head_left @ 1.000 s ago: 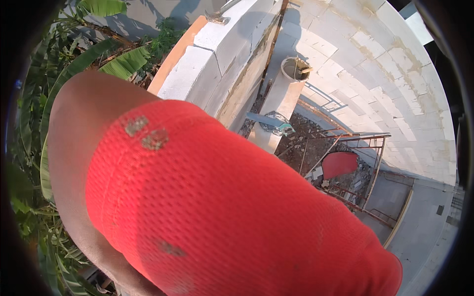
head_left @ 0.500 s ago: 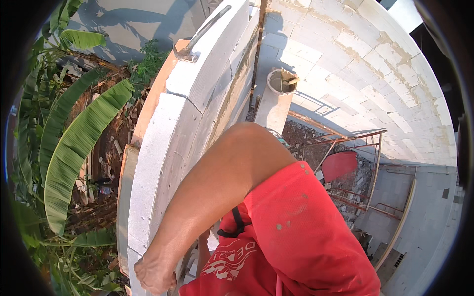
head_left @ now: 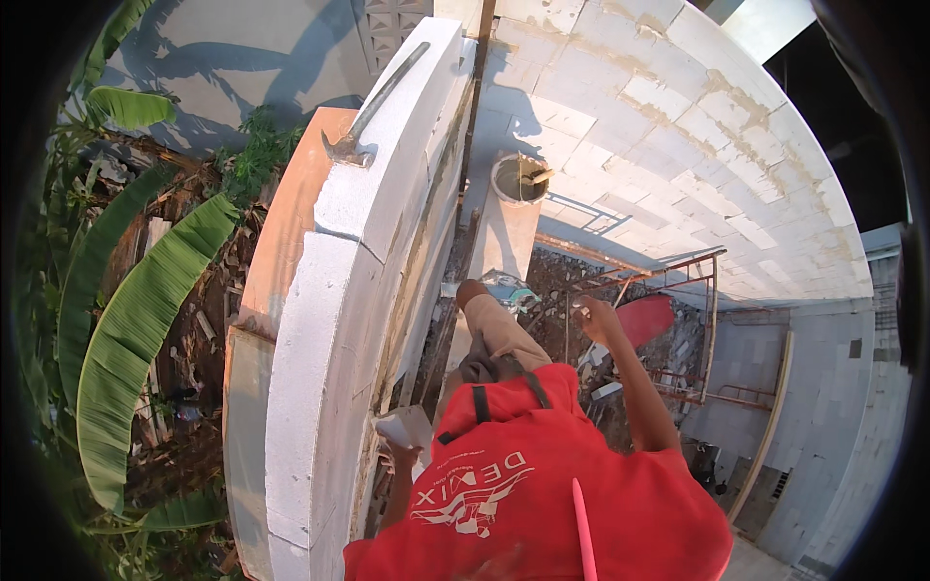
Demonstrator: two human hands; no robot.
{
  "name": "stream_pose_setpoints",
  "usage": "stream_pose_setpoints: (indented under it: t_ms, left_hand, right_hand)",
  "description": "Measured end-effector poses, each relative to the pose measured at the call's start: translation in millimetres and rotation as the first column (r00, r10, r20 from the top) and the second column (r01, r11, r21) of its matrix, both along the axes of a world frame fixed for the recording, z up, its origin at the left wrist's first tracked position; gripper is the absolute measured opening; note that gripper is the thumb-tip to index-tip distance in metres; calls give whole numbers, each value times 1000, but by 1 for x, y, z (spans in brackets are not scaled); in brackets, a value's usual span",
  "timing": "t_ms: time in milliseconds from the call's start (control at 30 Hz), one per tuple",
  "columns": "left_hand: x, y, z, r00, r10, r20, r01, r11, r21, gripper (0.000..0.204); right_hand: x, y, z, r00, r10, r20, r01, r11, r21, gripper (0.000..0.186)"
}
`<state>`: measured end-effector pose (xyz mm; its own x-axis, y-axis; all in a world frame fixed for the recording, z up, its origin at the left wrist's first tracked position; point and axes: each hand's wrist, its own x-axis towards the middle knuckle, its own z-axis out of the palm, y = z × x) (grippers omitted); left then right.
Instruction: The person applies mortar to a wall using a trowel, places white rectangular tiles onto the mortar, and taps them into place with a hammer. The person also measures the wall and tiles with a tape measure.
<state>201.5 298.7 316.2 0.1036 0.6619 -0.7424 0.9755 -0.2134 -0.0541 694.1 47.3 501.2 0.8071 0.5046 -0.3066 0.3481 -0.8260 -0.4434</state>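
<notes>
Low beside the inner face of the white block wall (head_left: 320,358), my left hand (head_left: 395,457) is closed on a light-grey block piece (head_left: 409,428). My right hand (head_left: 596,321) is raised on the other side of my body, over the rubble floor. Its fingers are loosely bent and apart, with nothing seen in them. On top of the wall, at its far end, lies a hammer (head_left: 389,97) with a long metal handle, its head toward the outer edge. A joint crosses the wall top just nearer than the hammer.
A mortar bucket (head_left: 499,184) with a tool handle sticking out stands on a plank (head_left: 506,237). Rusty scaffold frames (head_left: 714,320) stand to the right, near a red panel (head_left: 647,324). A tall block wall (head_left: 659,145) curves behind. Banana leaves (head_left: 145,349) grow outside, left.
My right arm has swung from across the wall top to the right, its fist loosening. The left hand and its block piece have come into fuller view. The head view has shifted.
</notes>
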Motion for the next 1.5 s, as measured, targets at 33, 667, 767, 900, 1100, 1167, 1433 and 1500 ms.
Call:
stream_pose_setpoints:
  t_ms: [33,667,767,900,1100,1167,1433,1500]
  left_hand:
    - [7,0,-1,1000,-9,-1,9,1000,-4,152]
    - [495,27,-118,928,-367,65,372,924,-86,133]
    - [592,31,-184,910,-373,179,388,920,-56,127]
    - [717,35,-291,864,-406,298,389,914,115,123]
    - [827,43,-408,906,-310,289,305,950,65,130]
    - [844,44,-431,882,-358,306,335,934,126,129]
    - [850,45,-483,854,-400,333,358,916,183,117]
    - [848,40,-490,872,-393,291,355,918,178,123]
  right_hand:
    - [0,-23,-12,994,-108,-33,105,992,-76,31]
    - [484,10,-287,956,-181,-231,136,971,-197,48]
    - [565,26,-400,975,-196,-107,172,964,-202,54]
    - [642,38,-522,964,-255,-71,226,934,-278,64]
    - [702,87,-626,970,-243,-13,237,955,-181,69]
    - [714,108,-634,968,-208,-140,166,950,-264,72]
    - [709,176,-630,936,-29,-350,-150,868,-474,64]
    - [698,183,-627,929,25,-370,-222,836,-502,60]
